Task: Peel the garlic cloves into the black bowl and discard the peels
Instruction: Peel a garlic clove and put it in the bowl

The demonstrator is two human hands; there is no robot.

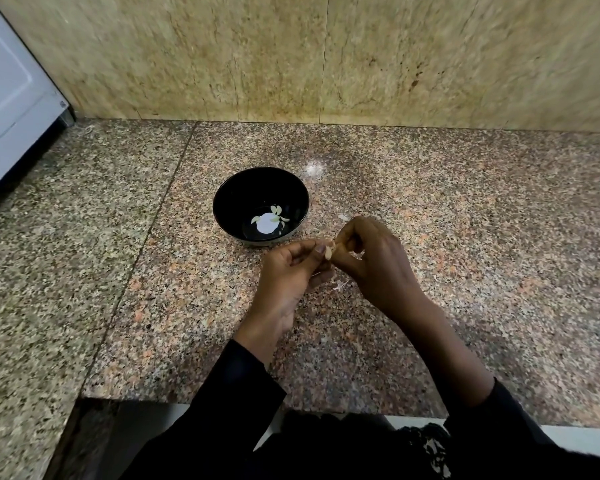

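Note:
A black bowl (261, 188) stands on the speckled granite counter, with several pale peeled garlic cloves (276, 214) lying at its bottom. Just in front of it, to the right, both hands meet over the counter. My left hand (290, 275) pinches a small garlic clove (329, 252) between thumb and fingertips. My right hand (371, 261) pinches the same clove from the other side with curled fingers. Thin scraps of peel (338, 286) lie on the counter under the hands, and another scrap (343, 217) lies right of the bowl.
A yellowish stone wall (326, 57) rises behind the counter. A white appliance (11, 98) stands at the far left. The counter's front edge (222, 401) runs near my sleeves, with a step-down corner at the lower left.

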